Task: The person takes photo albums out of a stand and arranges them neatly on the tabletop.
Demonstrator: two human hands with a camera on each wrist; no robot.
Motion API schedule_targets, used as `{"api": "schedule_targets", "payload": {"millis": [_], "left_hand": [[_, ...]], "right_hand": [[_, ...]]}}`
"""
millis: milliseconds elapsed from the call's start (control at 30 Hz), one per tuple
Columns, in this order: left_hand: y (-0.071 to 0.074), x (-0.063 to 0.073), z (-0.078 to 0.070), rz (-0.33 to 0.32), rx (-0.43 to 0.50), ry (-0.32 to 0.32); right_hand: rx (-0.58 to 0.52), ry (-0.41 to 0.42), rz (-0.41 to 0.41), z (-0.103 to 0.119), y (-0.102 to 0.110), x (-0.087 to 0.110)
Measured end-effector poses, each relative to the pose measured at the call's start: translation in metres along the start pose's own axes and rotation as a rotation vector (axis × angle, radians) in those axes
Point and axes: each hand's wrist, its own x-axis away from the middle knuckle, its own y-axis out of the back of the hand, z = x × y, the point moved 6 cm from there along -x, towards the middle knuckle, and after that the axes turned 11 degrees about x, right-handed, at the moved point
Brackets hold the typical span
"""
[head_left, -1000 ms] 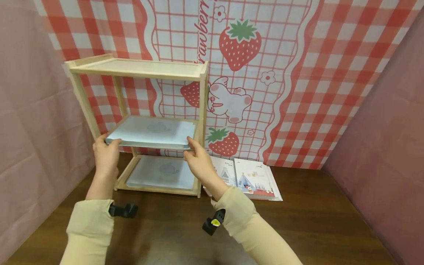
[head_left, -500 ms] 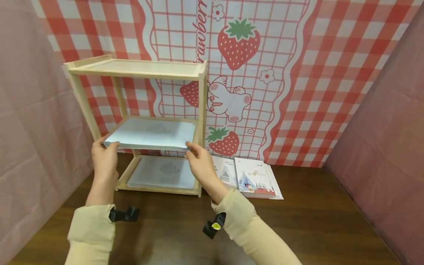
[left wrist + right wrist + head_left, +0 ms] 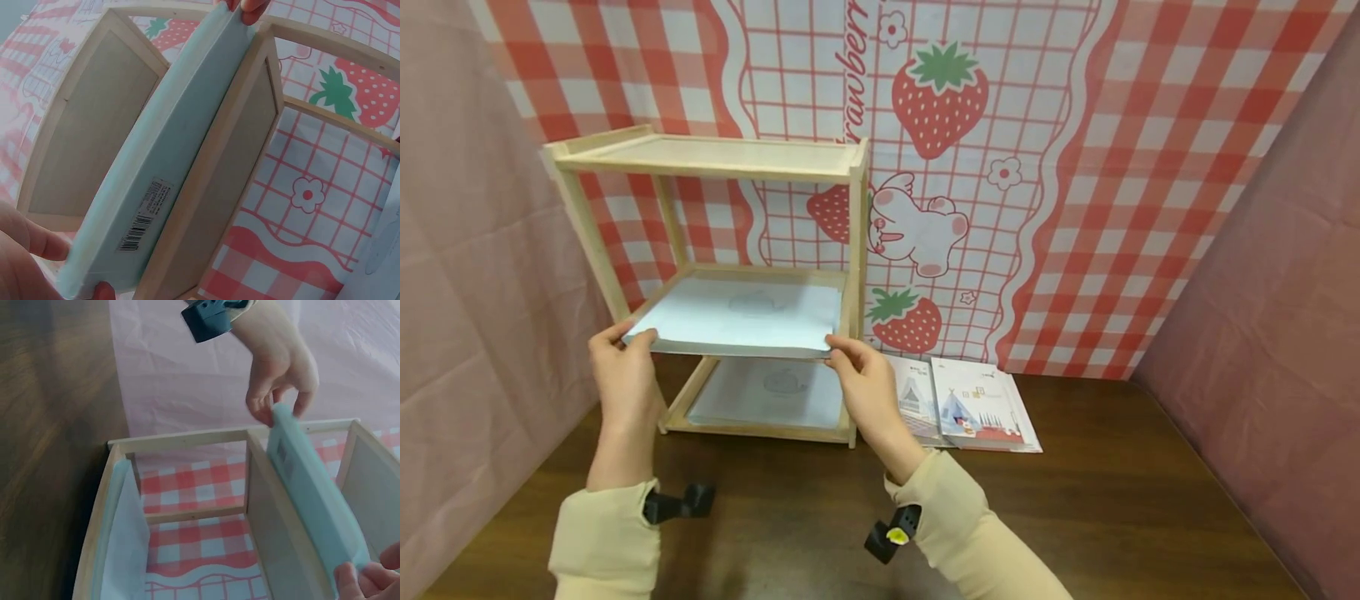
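A thick pale blue book (image 3: 737,317) with a faint grey drawing on its top lies on the middle shelf, its near edge jutting out over the shelf front. My left hand (image 3: 625,367) pinches its near left corner, thumb on top. At the near right corner, my right hand (image 3: 868,387) grips it between thumb and fingers. In the left wrist view a barcode label (image 3: 144,212) shows on the book's side. The wooden rack (image 3: 859,242) has three levels. A similar pale blue book (image 3: 767,396) lies on the bottom shelf, partly hidden by the upper one.
Right of the rack, white picture books (image 3: 981,408) with tent drawings lie on the brown table (image 3: 1075,500). A strawberry-print cloth (image 3: 940,100) hangs behind, pink cloth (image 3: 505,250) at the sides. The rack's top shelf (image 3: 722,154) stands above the hands.
Both hands have drawn the book toward me, so its front edge sticks out further and sits lower in view. The rack and picture books have stayed put.
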Motion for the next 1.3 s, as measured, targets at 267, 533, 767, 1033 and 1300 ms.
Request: {"api": "schedule_targets", "payload": {"millis": [267,533,767,1033,1300], "left_hand": [[0.007,0.005,0.001,-0.026,0.063,-0.042],[0.009,0.006,0.007,0.019,0.057,0.003],[0.017,0.009,0.012,0.019,0.025,0.027],[0.023,0.009,0.018,0.037,0.059,0.061],[0.025,0.009,0.023,0.045,0.032,0.047]], "right_hand": [[-0.090,0.002,-0.060,-0.004,0.005,0.005],[-0.066,-0.091,-0.111,-0.011,0.010,0.006],[-0.049,-0.114,-0.105,-0.016,0.007,0.008],[-0.070,-0.116,-0.095,-0.020,0.003,0.012],[-0.088,-0.118,-0.135,-0.022,0.003,0.015]]}}
